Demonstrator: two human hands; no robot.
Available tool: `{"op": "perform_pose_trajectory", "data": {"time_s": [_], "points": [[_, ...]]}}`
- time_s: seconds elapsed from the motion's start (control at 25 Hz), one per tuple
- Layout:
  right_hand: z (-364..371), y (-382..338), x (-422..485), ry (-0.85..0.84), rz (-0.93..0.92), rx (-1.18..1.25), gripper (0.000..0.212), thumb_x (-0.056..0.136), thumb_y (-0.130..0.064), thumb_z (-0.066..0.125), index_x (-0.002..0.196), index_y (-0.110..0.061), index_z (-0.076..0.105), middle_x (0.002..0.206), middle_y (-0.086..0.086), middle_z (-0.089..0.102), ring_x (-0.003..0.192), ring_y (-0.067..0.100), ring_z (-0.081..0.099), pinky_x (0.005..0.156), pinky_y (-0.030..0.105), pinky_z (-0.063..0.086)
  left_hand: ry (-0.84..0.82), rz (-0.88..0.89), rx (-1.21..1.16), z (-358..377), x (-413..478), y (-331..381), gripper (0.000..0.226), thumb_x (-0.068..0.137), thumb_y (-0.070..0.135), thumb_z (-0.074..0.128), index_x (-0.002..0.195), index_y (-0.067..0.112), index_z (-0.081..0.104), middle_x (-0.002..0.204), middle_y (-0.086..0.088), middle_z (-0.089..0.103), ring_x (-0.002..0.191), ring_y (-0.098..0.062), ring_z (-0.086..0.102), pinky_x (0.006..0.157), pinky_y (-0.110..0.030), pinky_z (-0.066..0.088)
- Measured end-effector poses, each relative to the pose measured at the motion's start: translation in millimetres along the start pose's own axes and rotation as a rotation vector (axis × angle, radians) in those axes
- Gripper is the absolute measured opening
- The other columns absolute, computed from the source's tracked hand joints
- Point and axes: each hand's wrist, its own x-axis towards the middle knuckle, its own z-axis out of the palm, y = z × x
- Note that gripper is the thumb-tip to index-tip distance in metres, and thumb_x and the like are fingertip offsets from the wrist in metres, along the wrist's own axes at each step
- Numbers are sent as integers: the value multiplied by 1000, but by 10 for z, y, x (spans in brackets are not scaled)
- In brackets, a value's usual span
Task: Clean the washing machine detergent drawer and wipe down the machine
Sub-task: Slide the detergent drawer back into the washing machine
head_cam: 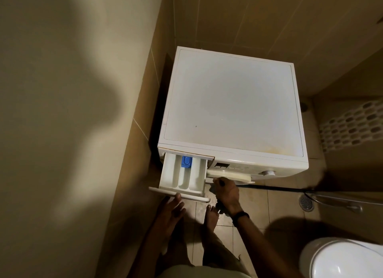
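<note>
Detergent drawer (pixel 176 176): pulled far out of washing machine (pixel 232 103), long axis pointing at the person.
Left hand (pixel 173 207): nearer, fingers straight, touching the drawer's front panel.
Right hand (pixel 226 191): just beside the drawer's right wall, fingers curled; contents indiscernible.

White washing machine (pixel 232 103) seen from above, flat top faintly stained yellow near the front, detergent drawer (pixel 182 179) at its front left pulled well out, three white compartments open upward, blue insert (pixel 186 161) at the back of the middle one, round dial (pixel 268 172) at front right
</note>
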Motion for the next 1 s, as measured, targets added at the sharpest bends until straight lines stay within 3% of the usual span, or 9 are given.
{"op": "perform_pose_trajectory", "data": {"time_s": [0.04,0.12,0.24,0.44,0.56,0.64,0.76,0.88,1.0], "points": [[-40,66,-85,13,13,46,30,102,-34,54,79,-21,70,77,-6,73,66,2,66,59,19,50,-24,8,24,-7,-4,-12,109,37,44,106,129,4,62,133,-19,64,128,-38,61,95,-47,56],[-115,146,-239,19,48,120,24,102,-28,55,89,-17,72,80,-6,72,63,-7,63,54,4,43,-29,20,47,8,2,-16,79,56,36,102,118,3,67,132,-23,65,129,-40,61,96,-46,56],[-167,279,-323,-8,82,154,21,103,-25,54,92,-18,71,76,-13,67,62,-18,60,54,2,42,-37,6,-45,62,-36,2,43,79,18,77,116,1,65,141,-28,58,135,-43,56,99,-45,57],[-231,350,-293,11,103,177,19,103,-27,55,91,-22,69,75,-19,65,62,-15,62,53,4,43,-47,8,-109,177,-119,54,42,78,13,74,118,1,64,143,-27,56,131,-41,57,93,-44,57],[-249,339,-294,11,102,239,17,102,-25,56,92,-21,69,81,-11,70,65,-15,64,57,6,49,-27,10,-154,342,-6,151,33,97,10,58,130,3,57,151,-23,51,137,-37,53,92,-38,56],[-237,345,-308,-2,103,246,17,102,-26,55,93,-22,69,82,-11,72,68,-12,66,61,9,53,1,1,-132,474,109,257,23,105,11,52,127,5,58,149,-18,52,143,-35,48,90,-32,57],[-266,347,-322,-9,88,263,13,101,-26,57,96,-25,69,86,-11,70,78,-1,70,64,7,51,-8,19,-130,660,207,390,20,106,10,52,124,3,58,140,-14,56,144,-35,46,101,-36,56],[-319,358,-308,-95,152,494,14,97,-24,64,111,-27,66,104,-3,71,98,15,70,91,31,58,-7,69,-125,864,342,598,41,102,12,60,140,-1,51,146,-20,55,139,-35,52,106,-42,54],[-348,367,-290,-209,371,935,42,89,-18,75,126,-23,55,115,17,69,104,34,70,95,49,56,37,100,-52,1092,483,860,46,93,16,74,134,0,58,144,-17,58,132,-30,57,103,-41,56]]}}
